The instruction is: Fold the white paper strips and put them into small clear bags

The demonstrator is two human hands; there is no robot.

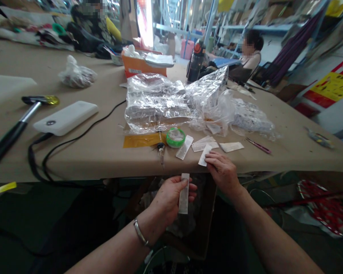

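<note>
My left hand (171, 196) is closed on a narrow white strip (183, 198), held upright between thumb and fingers just below the table's front edge. At that edge my right hand (224, 169) has its fingertips closed on another white strip (203, 156), which lies at the table surface. More pale strips lie close by: one strip (185, 147) beside a green-rimmed round container (175, 137), a small overlapping pile (205, 144), and one strip (231, 147) to the right. Markings on the strips are too small to read.
A pen-like tool (161, 150) points off the edge beside amber tape (140, 140). Clear plastic bags (160, 101) fill the middle. Tweezers (258, 145) lie right; a hammer (20, 123) and a white corded box (67, 117) lie left. Behind stand an orange box (143, 66) and bottle (194, 64).
</note>
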